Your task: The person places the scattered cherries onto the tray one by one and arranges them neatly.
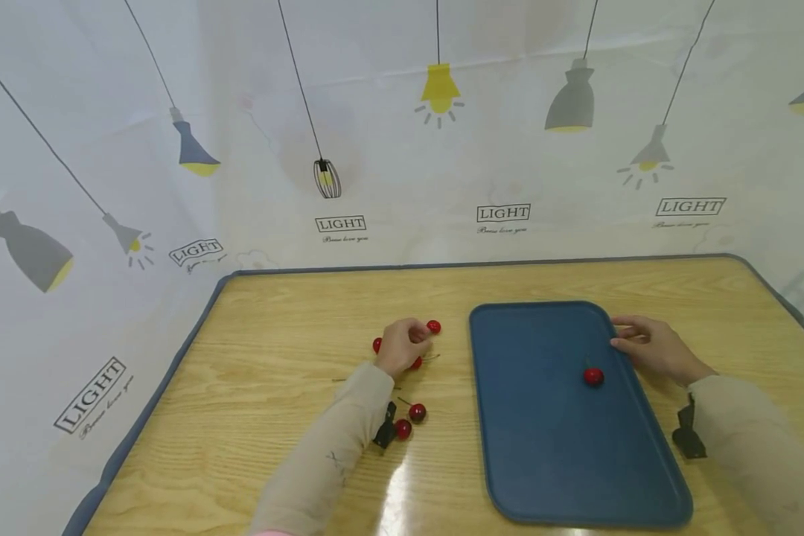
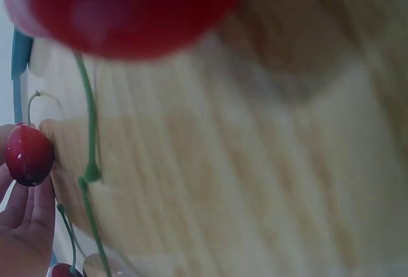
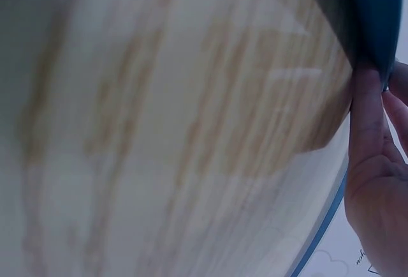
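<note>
My left hand [image 1: 403, 348] is bent over the table, thumb and fingertips pinching a red cherry [image 1: 433, 326] at its side. Beneath the hand is another cherry [image 1: 415, 363], and one more cherry [image 1: 377, 345] sits to its left. In the left wrist view a cherry [image 2: 29, 154] covers the fingertips of the left hand [image 2: 29, 226]. On the far right side, my right hand [image 1: 656, 348] pinches the rim of a blue tray [image 1: 543, 447]. A single cherry [image 1: 593, 377] lies in the tray. The right wrist view shows the right hand [image 3: 376, 187] at the tray edge [image 3: 382, 15].
Two cherries, one [image 1: 418, 412] behind the other [image 1: 403, 429], lie beside the left wrist's black camera [image 1: 385, 428]. Thin stems show around them. The wood-grain table [image 1: 275, 335] meets a white lamp-print cloth [image 1: 402, 149] at its back and sides.
</note>
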Tool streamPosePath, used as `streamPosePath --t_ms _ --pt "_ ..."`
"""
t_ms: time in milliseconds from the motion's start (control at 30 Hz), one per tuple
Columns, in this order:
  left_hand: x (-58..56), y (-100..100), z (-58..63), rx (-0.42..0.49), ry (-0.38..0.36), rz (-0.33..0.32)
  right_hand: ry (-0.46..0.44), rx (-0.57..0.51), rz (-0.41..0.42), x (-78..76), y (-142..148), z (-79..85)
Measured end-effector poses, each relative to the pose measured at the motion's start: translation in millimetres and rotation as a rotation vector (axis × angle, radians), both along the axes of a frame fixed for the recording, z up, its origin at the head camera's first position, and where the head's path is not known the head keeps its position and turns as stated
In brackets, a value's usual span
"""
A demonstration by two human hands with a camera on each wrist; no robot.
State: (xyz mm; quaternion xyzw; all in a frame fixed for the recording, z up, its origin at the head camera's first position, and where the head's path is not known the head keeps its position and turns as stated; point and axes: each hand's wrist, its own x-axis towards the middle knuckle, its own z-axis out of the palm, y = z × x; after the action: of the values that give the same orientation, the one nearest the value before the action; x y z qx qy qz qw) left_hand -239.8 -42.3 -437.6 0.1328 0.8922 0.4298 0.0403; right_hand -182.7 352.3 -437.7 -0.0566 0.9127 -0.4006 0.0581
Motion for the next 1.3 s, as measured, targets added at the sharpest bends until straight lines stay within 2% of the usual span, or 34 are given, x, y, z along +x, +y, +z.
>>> streamPosePath --t_ms 667,967,1167,1300 --pt "-1.4 -0.5 -2.0 0.013 -0.039 0.038 -0.035 -0.030 -0.003 -0.8 -0.7 1.4" --pt "-2.2 -2.7 -3.1 0.000 -0.005 0.042 -0.054 -0.042 0.000 -0.9 -1.9 2.2" --pt "-4.6 -5.1 0.4 -0.024 -0.004 0.078 -0.039 -0.043 0.004 -0.4 -1.1 1.8" --pt "-5.2 -7.1 3.8 -0.029 -0.012 0.081 -0.042 -0.064 0.004 0.3 -0.5 1.3"
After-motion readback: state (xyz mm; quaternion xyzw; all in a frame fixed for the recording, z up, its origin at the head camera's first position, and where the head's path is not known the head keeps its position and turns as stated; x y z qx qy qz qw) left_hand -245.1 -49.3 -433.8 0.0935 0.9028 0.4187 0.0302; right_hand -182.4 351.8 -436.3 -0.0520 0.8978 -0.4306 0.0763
